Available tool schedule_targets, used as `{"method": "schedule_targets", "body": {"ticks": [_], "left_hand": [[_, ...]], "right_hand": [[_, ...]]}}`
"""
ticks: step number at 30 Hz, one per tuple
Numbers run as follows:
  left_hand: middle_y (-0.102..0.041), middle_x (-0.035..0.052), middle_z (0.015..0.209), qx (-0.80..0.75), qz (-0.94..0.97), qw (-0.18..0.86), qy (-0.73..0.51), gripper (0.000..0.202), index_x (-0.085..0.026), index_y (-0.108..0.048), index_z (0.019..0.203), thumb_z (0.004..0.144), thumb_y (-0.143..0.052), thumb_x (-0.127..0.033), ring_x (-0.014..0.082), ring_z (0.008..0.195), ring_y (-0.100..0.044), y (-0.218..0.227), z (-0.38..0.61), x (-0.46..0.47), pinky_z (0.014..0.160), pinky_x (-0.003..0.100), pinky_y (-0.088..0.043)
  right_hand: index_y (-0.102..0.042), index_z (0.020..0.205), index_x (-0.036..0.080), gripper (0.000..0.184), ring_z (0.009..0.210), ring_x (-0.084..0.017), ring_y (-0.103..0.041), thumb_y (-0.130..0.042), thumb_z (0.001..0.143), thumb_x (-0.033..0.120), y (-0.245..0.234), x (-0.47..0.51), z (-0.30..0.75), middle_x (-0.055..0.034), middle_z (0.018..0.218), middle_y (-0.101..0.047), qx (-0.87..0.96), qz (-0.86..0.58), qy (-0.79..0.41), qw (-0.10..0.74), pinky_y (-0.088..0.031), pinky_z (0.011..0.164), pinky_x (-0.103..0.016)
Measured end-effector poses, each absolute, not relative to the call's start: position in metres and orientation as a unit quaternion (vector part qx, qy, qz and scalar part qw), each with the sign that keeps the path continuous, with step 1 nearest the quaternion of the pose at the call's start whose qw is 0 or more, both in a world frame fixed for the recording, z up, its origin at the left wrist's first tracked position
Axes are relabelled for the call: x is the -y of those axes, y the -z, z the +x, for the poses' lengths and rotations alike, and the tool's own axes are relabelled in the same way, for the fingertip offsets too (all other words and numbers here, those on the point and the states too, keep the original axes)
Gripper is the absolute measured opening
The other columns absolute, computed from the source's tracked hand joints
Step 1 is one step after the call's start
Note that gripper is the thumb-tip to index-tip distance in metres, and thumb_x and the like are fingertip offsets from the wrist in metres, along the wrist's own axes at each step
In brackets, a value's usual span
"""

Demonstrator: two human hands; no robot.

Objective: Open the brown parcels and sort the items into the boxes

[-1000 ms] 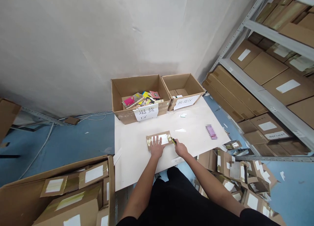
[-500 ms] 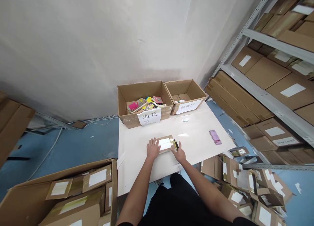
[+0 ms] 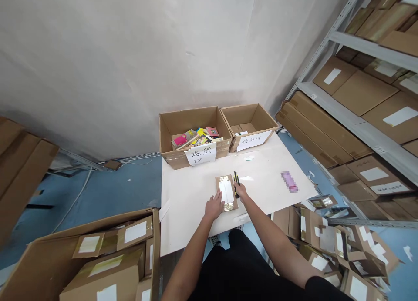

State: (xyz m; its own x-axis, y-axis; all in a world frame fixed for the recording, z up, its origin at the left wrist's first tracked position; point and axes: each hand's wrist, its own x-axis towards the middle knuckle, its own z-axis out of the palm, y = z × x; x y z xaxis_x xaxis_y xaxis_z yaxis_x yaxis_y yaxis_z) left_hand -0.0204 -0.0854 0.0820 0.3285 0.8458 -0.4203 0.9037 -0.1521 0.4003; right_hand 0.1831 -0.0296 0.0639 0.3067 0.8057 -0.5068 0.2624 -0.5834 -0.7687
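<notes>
The left hand (image 3: 214, 206) lies with fingers spread flat on the near left edge of the taped parcel (image 3: 226, 191), mid-bench (image 3: 189, 192). The right hand (image 3: 241, 190) curls its fingers round a yellow-black knife (image 3: 235, 178) at the parcel's right side. Best keep the spread fingers off the blade's line and cut shallow. The parcel's label is unreadable; behind, the left box's sign (image 3: 199, 154) reads 退货区, the right box's sign (image 3: 253, 140) 换货区

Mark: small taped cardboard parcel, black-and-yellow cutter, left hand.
small taped cardboard parcel (image 3: 226, 191), head view, white label on top
black-and-yellow cutter (image 3: 235, 178), head view, exposed upper body
left hand (image 3: 214, 205), head view, back of hand
</notes>
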Motion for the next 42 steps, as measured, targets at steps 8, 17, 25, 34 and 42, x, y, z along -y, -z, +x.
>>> {"method": "schedule_targets", "body": {"ticks": [8,17,25,34,42], "left_hand": [[-0.04,0.0165,0.166,-0.738,0.571,0.357,-0.045,0.067,-0.011,-0.033,0.162,0.106,-0.029,-0.047,0.0247,0.154,-0.038,-0.043,-0.107,0.097,0.124,0.038,-0.035],[-0.04,0.0151,0.166,-0.726,0.55,0.394,-0.128,0.085,-0.015,-0.002,0.168,0.1,-0.046,-0.037,0.0238,0.153,-0.04,-0.016,-0.05,0.098,0.121,0.038,-0.041],[-0.053,0.0147,0.157,-0.762,0.499,0.383,-0.151,0.063,-0.017,-0.032,0.163,0.102,-0.037,-0.03,0.0272,0.15,-0.045,-0.028,-0.077,0.067,0.12,0.044,-0.042],[-0.013,0.0037,0.177,-0.661,0.669,0.336,-0.042,0.09,-0.026,-0.027,0.166,0.086,-0.067,-0.039,0.0348,0.16,-0.022,-0.078,-0.081,0.034,0.121,0.046,-0.041],[0.005,-0.0056,0.177,-0.686,0.651,0.32,0.056,0.105,-0.043,-0.018,0.166,0.079,-0.077,-0.051,0.0422,0.159,-0.017,-0.072,-0.073,0.038,0.114,0.051,-0.044]], "right_hand": [[-0.059,0.095,0.021,0.059,0.088,-0.024,-0.075,-0.044,0.091,0.077,-0.051,0.085,0.174,-0.0133,0.096,-0.076,0.265,-0.664,-0.604,0.353,-0.059,0.072,-0.032],[-0.064,0.089,0.021,0.071,0.094,-0.025,-0.072,-0.048,0.079,0.089,-0.055,0.083,0.128,-0.01,0.092,-0.074,0.334,-0.677,-0.548,0.361,-0.057,0.078,-0.03],[-0.065,0.117,0.021,0.071,0.098,-0.031,-0.075,-0.052,0.084,0.083,-0.102,0.074,0.155,-0.0124,0.104,-0.078,0.345,-0.615,-0.593,0.389,-0.059,0.076,-0.037],[-0.061,0.104,0.023,0.062,0.088,-0.028,-0.076,-0.069,0.076,0.078,-0.093,0.087,0.118,-0.0111,0.1,-0.077,0.297,-0.542,-0.672,0.407,-0.057,0.068,-0.034],[-0.054,0.136,0.023,0.045,0.072,-0.02,-0.07,-0.052,0.099,0.049,-0.105,0.048,0.11,-0.0025,0.089,-0.076,0.555,-0.656,-0.449,0.244,-0.053,0.07,-0.03]]}}
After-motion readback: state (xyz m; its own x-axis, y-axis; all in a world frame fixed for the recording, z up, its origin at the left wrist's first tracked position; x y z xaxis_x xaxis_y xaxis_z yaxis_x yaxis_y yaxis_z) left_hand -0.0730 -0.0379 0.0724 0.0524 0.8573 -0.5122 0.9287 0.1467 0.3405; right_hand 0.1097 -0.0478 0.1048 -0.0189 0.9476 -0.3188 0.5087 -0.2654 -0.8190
